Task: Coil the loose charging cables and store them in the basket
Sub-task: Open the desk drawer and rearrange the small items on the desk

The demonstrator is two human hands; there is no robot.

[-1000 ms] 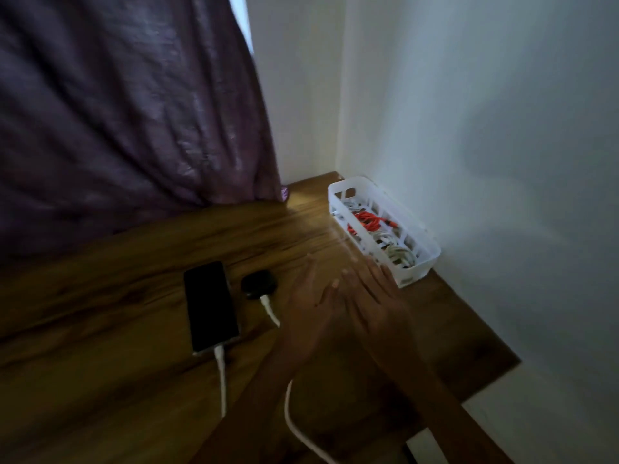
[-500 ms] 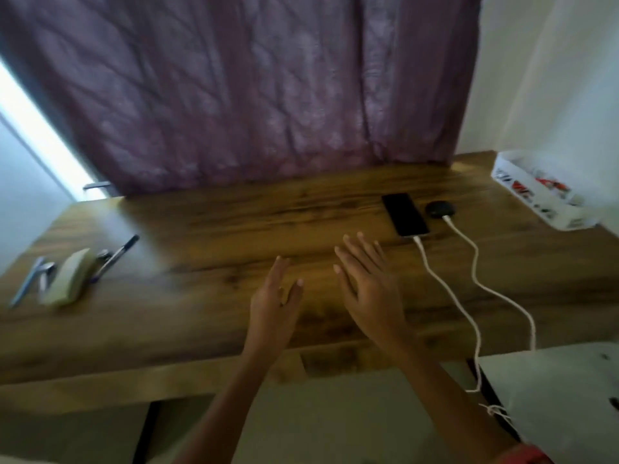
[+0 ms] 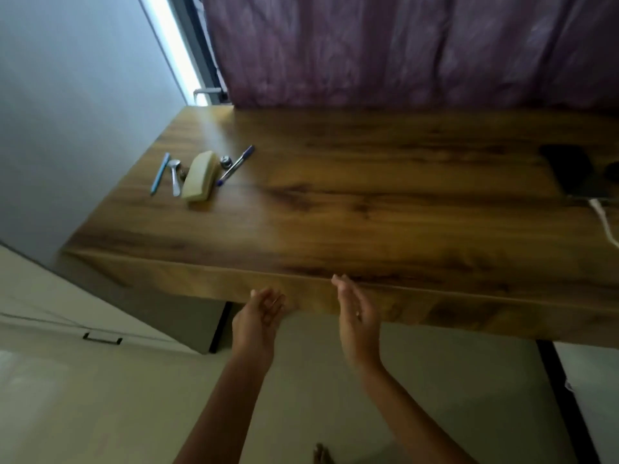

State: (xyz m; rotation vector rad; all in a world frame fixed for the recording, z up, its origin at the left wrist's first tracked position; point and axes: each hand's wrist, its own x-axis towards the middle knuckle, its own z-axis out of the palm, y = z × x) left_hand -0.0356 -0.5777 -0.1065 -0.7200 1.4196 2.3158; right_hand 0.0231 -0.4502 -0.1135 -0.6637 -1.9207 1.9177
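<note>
- Head view is looking down at a wooden table (image 3: 385, 209) w/ a purple curtain (image 3: 402, 45) hanging behind its far edge.
- Left hand (image 3: 259, 316) is hovering in front of the table's front edge, palm turned up and inward, fingers loosely curled, gripping nothing.
- Right hand (image 3: 358, 313) is hovering just beside it, edge-on, palm facing the left hand, fingers straight and together, gripping nothing.
- R fingertips are overlapping the table's front lip in the picture; can't tell if they are touching it.
- The hands are staying apart, w/ a gap btwn them.
- White cable (image 3: 603, 219) is lying at the far right of the tabletop, running from the near end of a dark phone (image 3: 572, 172) toward the right frame edge, well apart from both hands. It is lying loose, not coiled.
- Phone is lying flat; a dark round thing (image 3: 614, 172) is sitting just beside it, cut by the frame edge.
- Far left corner of the table is holding a small cluster: blue pen (image 3: 160, 174), spoon (image 3: 175, 175), cream case (image 3: 199, 175), small metal bit (image 3: 226, 160), a second pen (image 3: 236, 165) leaning diagonally past the case.
- Pale cabinet w/ a dark handle (image 3: 102, 339) is showing lower left.
</note>
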